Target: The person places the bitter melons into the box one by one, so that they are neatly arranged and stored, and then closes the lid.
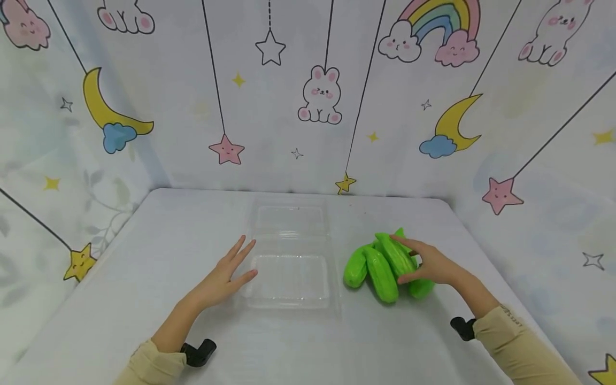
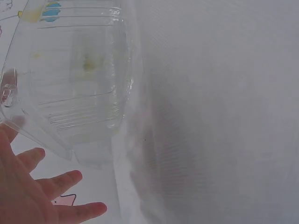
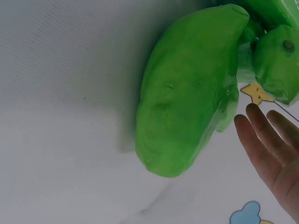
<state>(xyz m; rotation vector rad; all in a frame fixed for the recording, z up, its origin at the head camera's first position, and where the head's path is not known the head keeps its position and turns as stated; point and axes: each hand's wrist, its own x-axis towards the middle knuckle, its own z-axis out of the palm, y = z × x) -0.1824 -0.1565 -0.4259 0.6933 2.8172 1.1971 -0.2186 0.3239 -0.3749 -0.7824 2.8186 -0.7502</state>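
Note:
A clear plastic clamshell box (image 1: 291, 280) lies opened out flat on the white table, its hinge running between the two halves. Just left of it my left hand (image 1: 221, 279) hovers with fingers spread and thumb toward the near half; nothing is in it. To the right of the box sits a heap of several glossy, bright green, elongated pieces (image 1: 382, 272) that look like toy cucumbers. Over the heap's right side reaches my right hand (image 1: 430, 263), fingers and thumb apart. In the right wrist view its straight fingers (image 3: 259, 147) stand beside a fat green piece (image 3: 187, 93).
The white table (image 1: 183, 224) ends at a back edge against a wall cloth (image 1: 269, 112) printed with stars, moons and rabbits. Similar cloth hangs along both sides. A small black device (image 1: 199, 353) sits at the left wrist, another (image 1: 463, 328) at the right.

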